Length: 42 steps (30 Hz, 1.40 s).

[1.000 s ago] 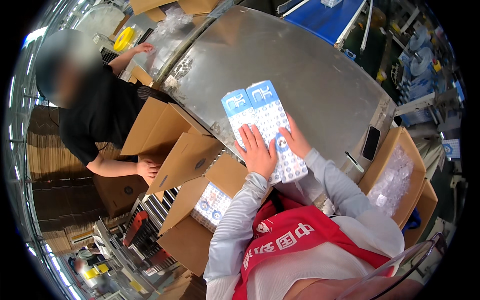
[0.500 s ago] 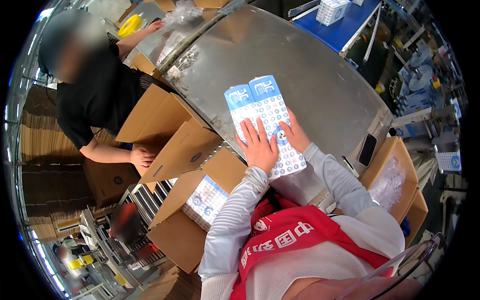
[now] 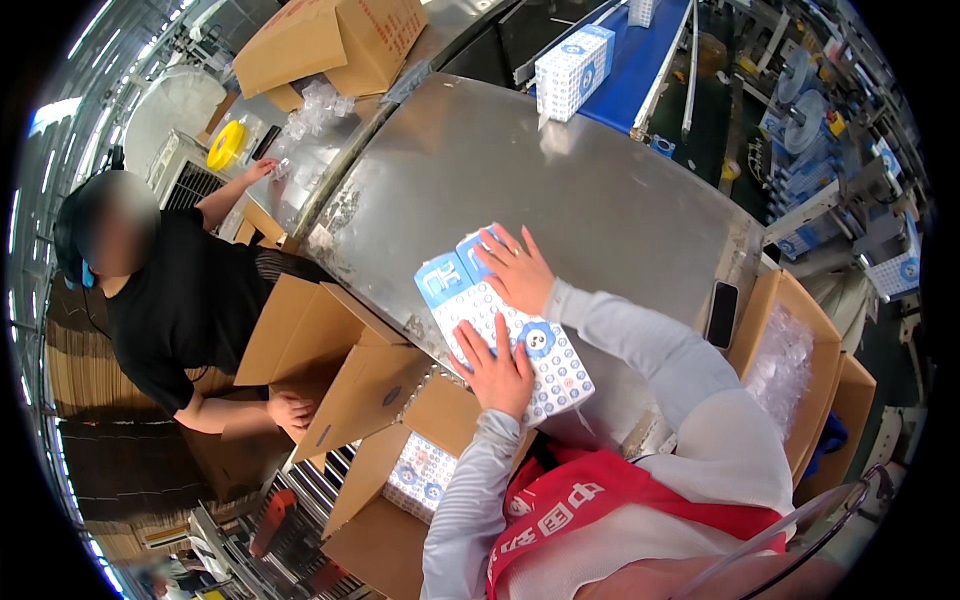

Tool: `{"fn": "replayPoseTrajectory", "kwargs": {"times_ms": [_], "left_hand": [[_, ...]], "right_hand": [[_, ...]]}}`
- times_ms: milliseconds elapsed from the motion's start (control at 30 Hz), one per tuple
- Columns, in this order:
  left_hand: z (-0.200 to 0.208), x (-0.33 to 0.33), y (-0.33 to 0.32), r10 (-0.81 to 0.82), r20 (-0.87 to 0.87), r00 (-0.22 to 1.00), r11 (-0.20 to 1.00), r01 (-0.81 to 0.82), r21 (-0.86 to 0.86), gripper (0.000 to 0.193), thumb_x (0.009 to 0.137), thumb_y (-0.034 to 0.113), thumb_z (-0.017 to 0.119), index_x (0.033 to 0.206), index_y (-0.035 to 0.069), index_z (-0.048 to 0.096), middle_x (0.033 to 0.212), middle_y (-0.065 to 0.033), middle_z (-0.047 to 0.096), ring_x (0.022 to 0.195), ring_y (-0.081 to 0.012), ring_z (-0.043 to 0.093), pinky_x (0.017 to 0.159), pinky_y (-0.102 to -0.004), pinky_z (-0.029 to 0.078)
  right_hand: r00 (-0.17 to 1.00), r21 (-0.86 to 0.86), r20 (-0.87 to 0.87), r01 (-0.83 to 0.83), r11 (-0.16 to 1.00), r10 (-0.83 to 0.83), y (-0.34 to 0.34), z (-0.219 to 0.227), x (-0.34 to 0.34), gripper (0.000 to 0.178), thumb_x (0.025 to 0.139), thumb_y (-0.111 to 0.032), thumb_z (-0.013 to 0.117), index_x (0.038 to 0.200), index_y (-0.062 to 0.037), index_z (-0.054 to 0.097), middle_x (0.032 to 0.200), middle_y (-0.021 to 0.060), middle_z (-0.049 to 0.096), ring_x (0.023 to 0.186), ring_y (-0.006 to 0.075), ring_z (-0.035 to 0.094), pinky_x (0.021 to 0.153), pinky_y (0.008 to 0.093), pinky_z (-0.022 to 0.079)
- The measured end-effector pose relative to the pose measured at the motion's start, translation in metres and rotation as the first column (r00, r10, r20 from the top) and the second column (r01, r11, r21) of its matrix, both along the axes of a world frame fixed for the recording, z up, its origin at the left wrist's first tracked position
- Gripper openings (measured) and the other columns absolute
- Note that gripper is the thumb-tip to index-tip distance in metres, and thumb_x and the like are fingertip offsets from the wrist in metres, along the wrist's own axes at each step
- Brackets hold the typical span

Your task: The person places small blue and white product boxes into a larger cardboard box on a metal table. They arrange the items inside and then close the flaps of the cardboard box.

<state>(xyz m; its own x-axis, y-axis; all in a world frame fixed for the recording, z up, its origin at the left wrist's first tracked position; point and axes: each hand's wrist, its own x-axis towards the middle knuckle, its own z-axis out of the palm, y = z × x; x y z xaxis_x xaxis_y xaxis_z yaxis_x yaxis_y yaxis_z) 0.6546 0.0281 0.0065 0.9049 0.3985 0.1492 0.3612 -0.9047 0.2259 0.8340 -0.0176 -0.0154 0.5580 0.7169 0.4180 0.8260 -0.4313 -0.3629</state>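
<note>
Two white cartons with blue ends and small round prints (image 3: 560, 375) lie side by side on the steel table (image 3: 610, 190), close to its near left edge. Flat on top of them rests my left hand (image 3: 497, 378), fingers spread, toward the nearer part. My right hand (image 3: 518, 275) lies across their far blue ends with its fingers apart, covering much of one end. Just left of my left forearm stands an open brown cardboard box (image 3: 375, 550) on a roller conveyor, with similar printed cartons (image 3: 420, 468) inside.
Another open box (image 3: 375, 400) stands beyond it, touched by a co-worker's hand (image 3: 290, 410). A printed carton (image 3: 575, 72) is at the end of the blue belt (image 3: 655, 70). A phone (image 3: 722, 315) and a box of clear plastic (image 3: 780, 375) are at right.
My right hand has gone from the cartons' right side to their far ends. My left hand has slid nearer. The view has shifted, and a carton now stands at the belt's end.
</note>
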Motion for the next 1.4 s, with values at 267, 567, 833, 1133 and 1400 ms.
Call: {"fn": "replayPoseTrajectory", "kwargs": {"times_ms": [267, 567, 833, 1133, 1400], "left_hand": [[0.013, 0.002, 0.0, 0.011, -0.072, 0.997, 1.0, -0.012, -0.014, 0.058, 0.093, 0.035, 0.047, 0.147, 0.018, 0.035, 0.152, -0.0303, 0.016, 0.143, -0.0449, 0.013, 0.108, -0.0636, 0.015], [0.028, 0.005, 0.005, 0.078, -0.004, 0.997, 0.995, -0.078, -0.06, 0.069, 0.085, 0.042, 0.064, 0.145, 0.02, 0.04, 0.151, -0.0312, 0.018, 0.141, -0.0464, 0.017, 0.108, -0.0612, 0.021], [0.017, 0.002, 0.014, 0.246, -0.103, 0.964, 0.875, -0.267, -0.404, 0.096, 0.076, 0.042, 0.077, 0.151, 0.013, 0.024, 0.14, -0.0393, 0.024, 0.125, -0.0518, 0.04, 0.098, -0.0457, 0.042], [-0.001, 0.007, 0.093, 0.107, -0.344, 0.933, -0.081, -0.336, -0.938, 0.072, 0.086, 0.033, 0.071, 0.139, -0.003, 0.038, 0.125, -0.0127, 0.057, 0.109, -0.0203, 0.058, 0.093, -0.0319, 0.047], [-0.03, -0.016, 0.109, 0.023, -0.257, 0.966, -0.158, -0.25, -0.955, 0.06, 0.088, 0.029, 0.069, 0.133, -0.004, 0.045, 0.124, -0.0131, 0.059, 0.108, -0.0207, 0.06, 0.092, -0.0326, 0.049]], "right_hand": [[0.939, -0.264, 0.225, 0.317, 0.911, -0.261, 0.099, 0.019, 0.204, 0.047, 0.095, -0.039, 0.046, 0.133, -0.0122, 0.048, 0.151, 0.0124, 0.028, 0.14, 0.0422, 0.019, 0.097, 0.0742, 0.027], [0.964, -0.327, -0.01, 0.248, 0.912, -0.265, 0.012, -0.048, 0.294, 0.047, 0.093, -0.058, 0.042, 0.122, -0.0247, 0.057, 0.156, 0.0081, 0.022, 0.146, 0.0373, 0.005, 0.104, 0.0597, 0.033], [0.969, -0.177, -0.052, -0.246, 0.953, 0.241, -0.128, 0.023, -0.009, 0.04, 0.082, -0.013, 0.065, 0.121, -0.0107, 0.059, 0.148, 0.0125, 0.037, 0.141, 0.0358, 0.026, 0.11, 0.0524, 0.03], [-0.053, 0.015, -0.998, 0.083, 0.996, 0.02, -0.119, 0.011, 0.033, 0.059, 0.09, -0.03, 0.064, 0.137, -0.0015, 0.043, 0.129, 0.0168, 0.056, 0.118, 0.0271, 0.055, 0.1, 0.0366, 0.044], [-0.013, -0.137, -0.99, -0.046, 0.99, -0.138, -0.127, -0.021, 0.028, 0.068, 0.082, -0.048, 0.07, 0.127, 0.001, 0.055, 0.121, 0.0157, 0.062, 0.111, 0.0242, 0.06, 0.095, 0.0332, 0.047]]}}
